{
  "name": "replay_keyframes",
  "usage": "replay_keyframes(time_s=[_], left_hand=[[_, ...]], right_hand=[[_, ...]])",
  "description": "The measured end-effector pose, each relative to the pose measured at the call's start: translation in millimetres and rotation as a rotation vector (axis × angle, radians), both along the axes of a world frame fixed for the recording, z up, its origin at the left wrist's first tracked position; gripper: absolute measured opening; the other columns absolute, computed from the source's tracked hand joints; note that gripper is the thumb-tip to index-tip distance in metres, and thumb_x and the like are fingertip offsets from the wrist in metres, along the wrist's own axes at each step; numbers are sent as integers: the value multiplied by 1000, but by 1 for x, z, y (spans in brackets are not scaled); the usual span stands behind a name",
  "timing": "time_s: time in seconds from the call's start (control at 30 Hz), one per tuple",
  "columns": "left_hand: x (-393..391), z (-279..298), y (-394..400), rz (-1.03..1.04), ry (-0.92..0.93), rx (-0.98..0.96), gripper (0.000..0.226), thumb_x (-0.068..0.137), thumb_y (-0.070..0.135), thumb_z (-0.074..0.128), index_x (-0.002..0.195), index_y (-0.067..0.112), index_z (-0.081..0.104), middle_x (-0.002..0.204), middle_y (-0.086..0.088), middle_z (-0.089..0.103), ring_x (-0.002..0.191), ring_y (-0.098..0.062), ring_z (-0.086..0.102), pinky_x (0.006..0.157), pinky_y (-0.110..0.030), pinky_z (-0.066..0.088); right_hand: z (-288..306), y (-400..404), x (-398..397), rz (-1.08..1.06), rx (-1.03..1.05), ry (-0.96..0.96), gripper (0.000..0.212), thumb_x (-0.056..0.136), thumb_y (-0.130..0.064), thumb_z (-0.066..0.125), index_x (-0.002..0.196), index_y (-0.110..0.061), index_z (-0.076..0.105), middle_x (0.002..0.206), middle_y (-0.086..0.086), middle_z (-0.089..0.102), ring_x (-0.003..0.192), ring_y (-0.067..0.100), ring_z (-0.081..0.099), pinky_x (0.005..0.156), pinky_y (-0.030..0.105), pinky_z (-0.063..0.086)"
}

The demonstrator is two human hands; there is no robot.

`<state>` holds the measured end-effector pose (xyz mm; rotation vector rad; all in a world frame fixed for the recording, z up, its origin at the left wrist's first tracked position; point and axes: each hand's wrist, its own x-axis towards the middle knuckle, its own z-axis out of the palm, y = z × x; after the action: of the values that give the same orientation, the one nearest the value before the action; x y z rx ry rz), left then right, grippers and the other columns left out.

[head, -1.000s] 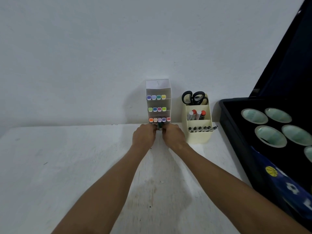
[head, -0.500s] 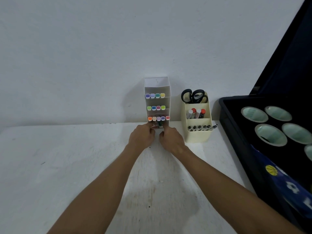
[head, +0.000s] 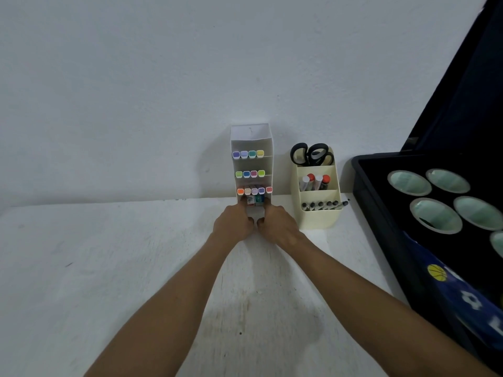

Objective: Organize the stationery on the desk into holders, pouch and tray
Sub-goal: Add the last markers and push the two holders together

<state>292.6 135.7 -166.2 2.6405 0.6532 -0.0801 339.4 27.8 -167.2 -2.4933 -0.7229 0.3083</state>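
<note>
Marker rack against wall; pen holder just right; tray far right.

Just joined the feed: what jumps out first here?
Both hands, the left hand and the right hand, meet at the base of the white tiered marker holder against the wall. Right of it stands a cream organizer with black scissors, beside a black tray.

Dim, even light, soft shadows beneath the arms; wide-angle bending at edges.
</note>
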Motion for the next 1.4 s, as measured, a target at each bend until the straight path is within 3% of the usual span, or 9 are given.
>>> replay_keyframes(time_s=[0.4, 0.53, 0.63, 0.7, 0.83, 0.93, 1.13, 1.27, 1.4], left_hand=[[-20, 17, -13, -11, -41, -1, 55, 96, 23, 49, 146, 23, 29, 129, -8, 60, 105, -27, 63, 90, -34, 51], [-44, 46, -22, 61, -121, 76, 35, 95, 25, 50, 129, 19, 55, 119, -5, 66, 95, -21, 65, 81, -28, 51], [-53, 76, -27, 101, -299, 111, 20, 92, 25, 51, 95, 12, 66, 92, -5, 69, 75, -19, 60, 66, -27, 48], [-52, 95, -29, 90, -385, 105, 20, 91, 25, 50, 88, 10, 64, 83, -4, 65, 70, -19, 57, 61, -27, 45], [-42, 123, -36, 97, -505, 90, 21, 90, 21, 47, 78, 6, 55, 76, -7, 60, 68, -21, 56, 59, -32, 46], [-32, 128, -38, 203, -557, -35, 18, 89, 23, 44, 82, 7, 49, 82, -9, 56, 75, -23, 53, 61, -32, 42], [-27, 106, -32, 361, -490, -293, 30, 94, 24, 49, 116, 4, 42, 119, -17, 56, 101, -30, 59, 72, -35, 47], [-24, 90, -33, 326, -396, -411, 38, 101, 24, 35, 136, 6, 38, 134, -15, 53, 118, -31, 53, 80, -31, 39], [-19, 77, -28, 293, -444, -382, 34, 101, 18, 29, 127, 14, 51, 126, -11, 60, 103, -25, 55, 83, -33, 44]], right_hand=[[19, -14, -11, 65, 34, 71, 75, 91, -10, 49, 153, -20, 7, 113, 17, 63, 95, 31, 63, 76, 30, 50], [44, -28, -29, 74, 130, 9, 49, 90, -12, 51, 139, -16, 42, 116, 12, 64, 87, 24, 61, 73, 25, 46], [76, -42, -41, 55, 248, -108, 20, 90, -12, 51, 103, -8, 66, 87, 11, 66, 63, 16, 52, 64, 25, 42], [99, -52, -45, 16, 330, -196, 19, 91, -12, 49, 84, -6, 66, 72, 7, 62, 57, 14, 49, 61, 28, 42], [131, -75, -35, -99, 428, -326, 21, 91, -12, 50, 96, -5, 69, 79, 6, 67, 63, 13, 57, 63, 27, 51], [135, -94, -14, -181, 420, -355, 19, 89, -9, 47, 80, -4, 63, 72, 2, 57, 65, 10, 55, 60, 26, 43], [122, -125, 18, -449, 383, 85, 38, 96, -16, 39, 127, 6, 48, 130, 23, 50, 111, 33, 51, 87, 35, 42], [101, -124, 30, -478, 452, 431, 35, 92, -20, 37, 112, -1, 59, 115, 20, 64, 98, 33, 61, 79, 37, 48], [89, -120, 34, -569, 576, 557, 26, 92, -17, 39, 102, -7, 61, 97, 14, 65, 76, 23, 60, 62, 30, 48]])
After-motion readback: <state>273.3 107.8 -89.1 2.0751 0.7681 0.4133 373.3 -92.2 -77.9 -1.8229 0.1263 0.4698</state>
